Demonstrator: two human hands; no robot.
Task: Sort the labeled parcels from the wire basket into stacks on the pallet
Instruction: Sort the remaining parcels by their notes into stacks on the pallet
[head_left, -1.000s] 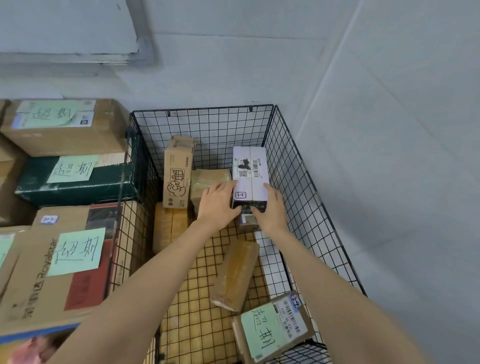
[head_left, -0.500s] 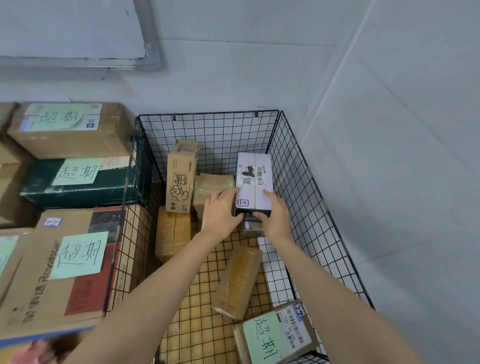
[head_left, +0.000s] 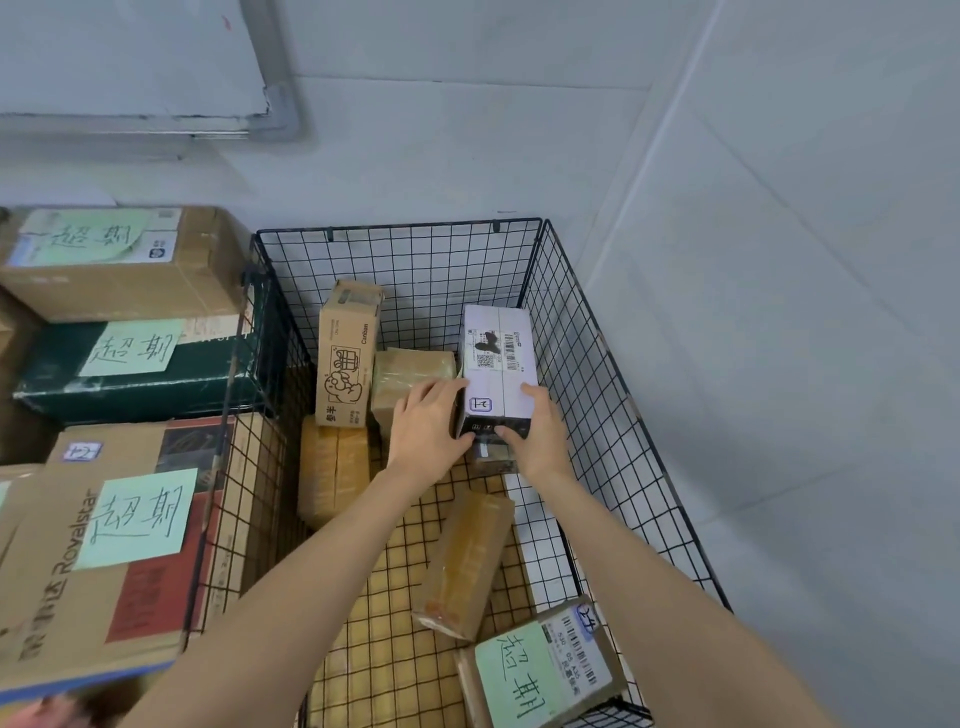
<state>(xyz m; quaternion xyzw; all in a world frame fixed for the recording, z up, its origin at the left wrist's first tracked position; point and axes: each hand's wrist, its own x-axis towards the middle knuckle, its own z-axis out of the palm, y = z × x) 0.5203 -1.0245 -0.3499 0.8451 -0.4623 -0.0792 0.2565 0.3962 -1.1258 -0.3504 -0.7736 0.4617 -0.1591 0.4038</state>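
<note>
Both hands hold a white box (head_left: 498, 364) inside the wire basket (head_left: 597, 364), left hand (head_left: 426, 431) on its left side, right hand (head_left: 540, 431) on its right. A tall carton (head_left: 345, 353) stands left of the left hand, and a taped parcel (head_left: 467, 561) lies between the forearms.

I note both bare forearms stretched forward and down, converging. Left hand (head_left: 427, 431) clasps the near left side of the white box (head_left: 500, 364), thumb at its end. Right hand (head_left: 540, 439) clasps the near right side, fingers curled over the edge.

parcels (head_left: 470, 564) lie in basket (head_left: 613, 415), stacked boxes (head_left: 119, 551) left of it
</note>
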